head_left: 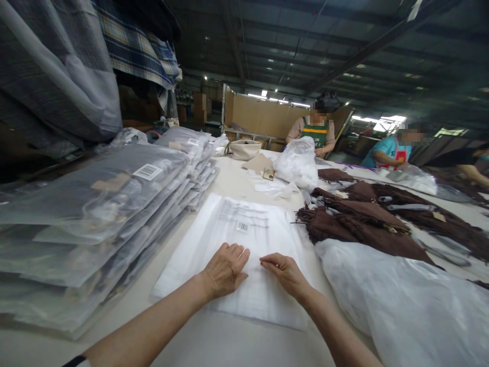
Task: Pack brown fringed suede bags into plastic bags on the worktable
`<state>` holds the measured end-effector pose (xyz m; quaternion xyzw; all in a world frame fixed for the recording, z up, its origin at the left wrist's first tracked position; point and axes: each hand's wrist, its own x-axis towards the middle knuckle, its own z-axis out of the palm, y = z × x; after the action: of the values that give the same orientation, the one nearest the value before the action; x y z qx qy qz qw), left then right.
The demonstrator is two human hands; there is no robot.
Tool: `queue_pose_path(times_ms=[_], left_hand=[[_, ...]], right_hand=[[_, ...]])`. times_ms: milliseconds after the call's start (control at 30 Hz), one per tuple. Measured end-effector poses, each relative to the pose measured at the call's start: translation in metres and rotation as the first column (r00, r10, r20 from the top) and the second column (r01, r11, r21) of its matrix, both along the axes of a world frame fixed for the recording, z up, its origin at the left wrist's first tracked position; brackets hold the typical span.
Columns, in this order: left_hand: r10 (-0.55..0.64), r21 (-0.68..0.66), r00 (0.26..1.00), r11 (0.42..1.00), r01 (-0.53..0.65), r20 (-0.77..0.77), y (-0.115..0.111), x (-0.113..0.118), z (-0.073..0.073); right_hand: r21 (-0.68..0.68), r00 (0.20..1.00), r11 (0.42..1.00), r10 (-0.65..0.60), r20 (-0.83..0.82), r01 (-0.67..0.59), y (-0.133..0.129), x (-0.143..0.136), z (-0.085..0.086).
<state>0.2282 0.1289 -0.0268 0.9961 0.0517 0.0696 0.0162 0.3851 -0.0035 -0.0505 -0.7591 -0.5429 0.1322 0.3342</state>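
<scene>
A big dim hall under a dark roof of beams, lit by strip lights (more daylight at the far right). A long pale table runs ahead — brown partitions stand behind it.

— Anything readable here?
— Hardly. The clear bag at the centre carries printed lines and a barcode, too small to read.
— And at nine o'clock?
— A barcode label on the top packed bag, its digits blurred. The green apron at one o'clock has illegible letters.
</scene>
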Motion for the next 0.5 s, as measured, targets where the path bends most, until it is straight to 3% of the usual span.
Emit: queue_pose_path(times_ms=[233, 367, 500], left_hand=[[0.080, 0.166, 0.996, 0.983, -0.075, -0.025, 0.021, -0.018, 0.009], [0.061, 0.207, 0.998, 0.977, -0.052, -0.034, 0.023, -0.039, 0.017], [0.097, 0.242, 0.995, 0.966, -0.090, -0.019, 0.025, -0.057, 0.019]], right_hand=[[0.140, 0.945, 0.987, 0.028, 0.326, -0.078, -0.022, -0.006, 0.014], [0.117, 0.837, 0.986, 0.035, 0.546, -0.118, -0.037, -0.008, 0.007], [0.093, 0.710, 0.994, -0.024, 0.704, -0.058, -0.046, -0.012, 0.002]])
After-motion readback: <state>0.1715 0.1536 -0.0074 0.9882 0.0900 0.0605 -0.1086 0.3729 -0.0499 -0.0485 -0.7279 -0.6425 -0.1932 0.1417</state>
